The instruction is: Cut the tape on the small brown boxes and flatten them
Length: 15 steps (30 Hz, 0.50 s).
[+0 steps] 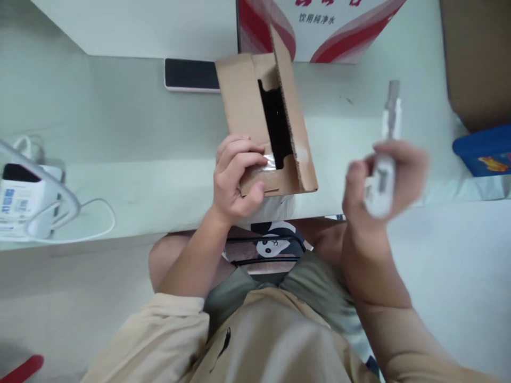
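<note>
A small brown cardboard box [247, 101] sits at the table's front edge, with its top flap [293, 117] raised and a dark opening showing. What lies inside is too dark to make out. My left hand [237, 175] grips the box's near left corner, fingers over the top by a shiny strip of tape [270, 163]. To the right, apart from the box, my right hand [389, 181] is closed around a white utility knife [379, 189]. Its grey blade end points away from me, and the hand is slightly blurred.
Behind the box stand a white-and-red carton [339, 37] and a dark flat phone-like slab [189, 73]. A white device with a cable [24, 205] is at the left. On the right are a blue packet [485, 151] and a brown object [477, 64]. The pale table [131, 138] ends before my lap.
</note>
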Available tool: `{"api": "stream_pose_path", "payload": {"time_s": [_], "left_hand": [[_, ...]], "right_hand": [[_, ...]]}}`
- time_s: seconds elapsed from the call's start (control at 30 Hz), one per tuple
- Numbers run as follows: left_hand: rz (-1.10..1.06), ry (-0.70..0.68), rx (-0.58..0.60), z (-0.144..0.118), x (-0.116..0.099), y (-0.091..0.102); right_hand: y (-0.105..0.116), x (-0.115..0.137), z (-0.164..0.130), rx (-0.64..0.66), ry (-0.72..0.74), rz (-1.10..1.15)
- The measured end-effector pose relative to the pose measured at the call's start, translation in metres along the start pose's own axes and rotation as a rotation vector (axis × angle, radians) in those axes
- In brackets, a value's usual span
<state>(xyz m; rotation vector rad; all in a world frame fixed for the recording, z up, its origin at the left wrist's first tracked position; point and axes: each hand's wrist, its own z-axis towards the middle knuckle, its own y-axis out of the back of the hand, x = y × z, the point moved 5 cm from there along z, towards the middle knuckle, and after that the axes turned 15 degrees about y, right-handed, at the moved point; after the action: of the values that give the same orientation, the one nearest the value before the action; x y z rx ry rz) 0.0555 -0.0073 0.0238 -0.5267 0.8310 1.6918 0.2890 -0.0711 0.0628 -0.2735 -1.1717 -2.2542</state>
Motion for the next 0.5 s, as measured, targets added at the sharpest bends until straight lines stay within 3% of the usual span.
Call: {"api": "stream_pose_path", "payload": {"time_s": [0.03,0.13,0.23,0.3,0.37,0.43,0.5], "left_hand": [[-0.025,0.025,0.009,0.001,0.003,0.003],[-0.128,0.135,0.024,0.005,0.018,0.015],[-0.269,0.272,-0.015,0.010,0.036,0.030],[-0.376,0.394,-0.039,0.014,0.048,0.040],[-0.486,0.543,-0.083,0.016,0.058,0.049],[-0.557,0.677,-0.195,0.013,0.067,0.060],[-0.566,0.772,-0.233,0.008,0.072,0.067]], "right_hand": [[-0.010,-0.017,0.007,0.014,-0.075,-0.057],[-0.043,-0.057,0.014,0.317,-0.275,-0.158],[-0.057,-0.075,0.003,0.583,-0.417,-0.208],[-0.056,-0.077,-0.004,0.663,-0.479,-0.235],[-0.053,-0.074,-0.007,0.655,-0.452,-0.268],[-0.054,-0.069,-0.006,0.622,-0.343,-0.263],[-0.060,-0.065,-0.006,0.639,-0.222,-0.164]]}}
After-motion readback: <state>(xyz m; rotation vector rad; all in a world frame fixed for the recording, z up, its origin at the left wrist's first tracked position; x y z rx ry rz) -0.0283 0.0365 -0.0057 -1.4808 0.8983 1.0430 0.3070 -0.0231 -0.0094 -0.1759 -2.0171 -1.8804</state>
